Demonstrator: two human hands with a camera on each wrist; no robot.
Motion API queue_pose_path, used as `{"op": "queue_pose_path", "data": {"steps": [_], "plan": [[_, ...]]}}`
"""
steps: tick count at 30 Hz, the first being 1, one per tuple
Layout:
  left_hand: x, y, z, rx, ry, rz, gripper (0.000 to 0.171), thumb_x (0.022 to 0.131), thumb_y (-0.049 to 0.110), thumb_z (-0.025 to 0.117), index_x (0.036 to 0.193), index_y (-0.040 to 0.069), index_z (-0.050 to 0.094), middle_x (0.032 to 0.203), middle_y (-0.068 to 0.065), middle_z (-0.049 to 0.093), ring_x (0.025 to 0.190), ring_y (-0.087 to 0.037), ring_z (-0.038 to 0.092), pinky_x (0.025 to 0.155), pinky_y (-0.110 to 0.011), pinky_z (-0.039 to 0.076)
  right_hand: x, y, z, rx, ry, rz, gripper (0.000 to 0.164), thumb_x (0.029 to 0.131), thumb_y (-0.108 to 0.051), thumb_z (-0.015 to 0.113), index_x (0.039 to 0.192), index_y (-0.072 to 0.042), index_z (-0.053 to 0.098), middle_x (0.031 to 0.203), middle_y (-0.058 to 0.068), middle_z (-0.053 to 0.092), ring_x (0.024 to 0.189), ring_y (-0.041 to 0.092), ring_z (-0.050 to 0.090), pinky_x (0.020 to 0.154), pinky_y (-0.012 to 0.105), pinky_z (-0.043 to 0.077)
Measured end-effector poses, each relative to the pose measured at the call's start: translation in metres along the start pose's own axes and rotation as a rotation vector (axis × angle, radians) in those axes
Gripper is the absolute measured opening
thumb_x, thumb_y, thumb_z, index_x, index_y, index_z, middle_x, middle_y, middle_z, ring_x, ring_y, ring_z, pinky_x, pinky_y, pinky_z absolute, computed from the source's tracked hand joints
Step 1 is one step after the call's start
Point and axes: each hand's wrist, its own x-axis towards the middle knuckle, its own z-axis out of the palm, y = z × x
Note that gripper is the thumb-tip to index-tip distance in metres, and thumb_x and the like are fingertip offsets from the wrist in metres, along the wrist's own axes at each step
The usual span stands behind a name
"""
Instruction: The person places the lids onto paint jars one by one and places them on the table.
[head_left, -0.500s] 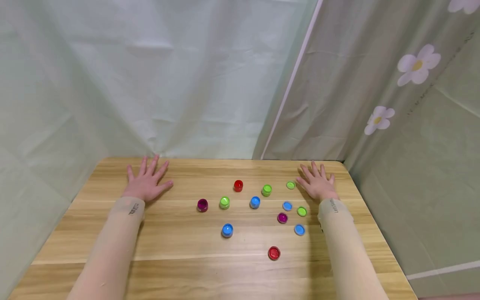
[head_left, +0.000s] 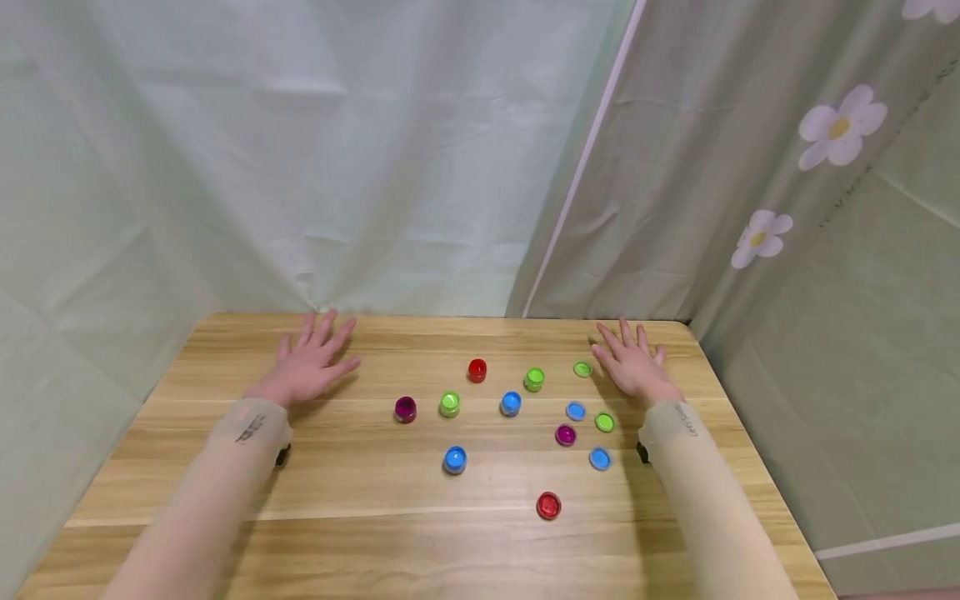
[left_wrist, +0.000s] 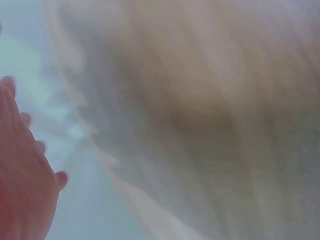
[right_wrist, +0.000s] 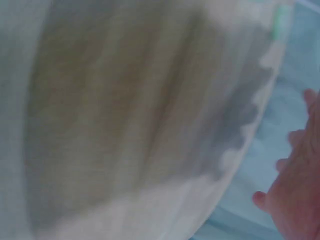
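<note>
My left hand (head_left: 306, 369), fingers spread and holding nothing, is over the far left of the wooden table. To its right are a purple paint pot (head_left: 405, 409) and a light green pot (head_left: 449, 404). My right hand (head_left: 634, 367), also spread and without anything in it, is over the far right, beside a green lid (head_left: 582, 368). Between the hands stand a red pot (head_left: 477, 370), another green pot (head_left: 534, 379), a blue pot (head_left: 511, 403) and a nearer blue pot (head_left: 455, 459). In the wrist views, the left hand (left_wrist: 25, 175) and right hand (right_wrist: 300, 185) show only partly.
Loose lids lie right of the pots: blue (head_left: 575, 411), green (head_left: 604, 422), purple (head_left: 566, 434), another blue (head_left: 600, 458) and, nearest me, red (head_left: 549, 505). Pale curtains (head_left: 375, 167) hang behind the table (head_left: 360, 533) and along both its sides.
My left hand has shifted a little to the right, and its wrist has come up off the table. My right hand has tilted slightly, its wrist raised too. Pots and lids stay put.
</note>
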Motion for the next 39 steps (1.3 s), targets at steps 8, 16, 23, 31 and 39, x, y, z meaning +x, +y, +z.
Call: {"op": "queue_pose_path", "data": {"steps": [8, 16, 23, 31, 39], "plan": [[-0.025, 0.041, -0.016, -0.252, 0.038, 0.068, 0.062, 0.111, 0.037, 0.061, 0.158, -0.001, 0.047, 0.161, -0.028, 0.045, 0.146, -0.052, 0.043, 0.117, -0.070, 0.031, -0.020, -0.019, -0.026, 0.047, 0.023, -0.044, 0.062, 0.114, -0.050, 0.045, 0.163, -0.011, 0.045, 0.173, 0.029, 0.018, 0.159, 0.054, 0.000, 0.115, 0.083, 0.004], [-0.051, 0.080, -0.003, -0.452, -0.067, 0.038, 0.057, 0.101, 0.027, 0.077, 0.151, 0.007, 0.061, 0.148, -0.016, 0.063, 0.128, -0.040, 0.061, 0.103, -0.061, 0.050, -0.072, -0.045, -0.044, 0.215, 0.043, -0.107, 0.062, 0.114, -0.050, 0.048, 0.163, -0.012, 0.046, 0.164, 0.022, 0.045, 0.153, 0.051, 0.033, 0.118, 0.073, 0.025], [-0.043, 0.096, 0.012, -0.485, -0.083, -0.001, 0.060, 0.092, 0.022, 0.086, 0.145, 0.004, 0.065, 0.137, -0.014, 0.069, 0.115, -0.032, 0.062, 0.097, -0.050, 0.052, -0.104, -0.065, -0.041, 0.345, 0.075, -0.159, 0.054, 0.114, -0.038, 0.055, 0.160, -0.010, 0.050, 0.153, 0.020, 0.058, 0.133, 0.041, 0.061, 0.113, 0.066, 0.042], [-0.035, 0.112, 0.032, -0.522, -0.070, -0.088, 0.062, 0.085, 0.017, 0.090, 0.142, 0.005, 0.067, 0.122, -0.009, 0.071, 0.107, -0.028, 0.060, 0.092, -0.045, 0.051, -0.113, -0.074, -0.035, 0.385, 0.102, -0.185, 0.051, 0.113, -0.040, 0.057, 0.157, -0.014, 0.054, 0.146, 0.014, 0.065, 0.131, 0.036, 0.063, 0.110, 0.063, 0.045], [-0.033, 0.114, 0.044, -0.526, -0.051, -0.108, 0.059, 0.085, 0.013, 0.091, 0.139, 0.004, 0.069, 0.123, -0.011, 0.071, 0.109, -0.028, 0.062, 0.101, -0.053, 0.051, -0.115, -0.077, -0.036, 0.379, 0.113, -0.193, 0.051, 0.113, -0.041, 0.056, 0.157, -0.015, 0.056, 0.144, 0.013, 0.067, 0.130, 0.035, 0.064, 0.110, 0.064, 0.045]]}}
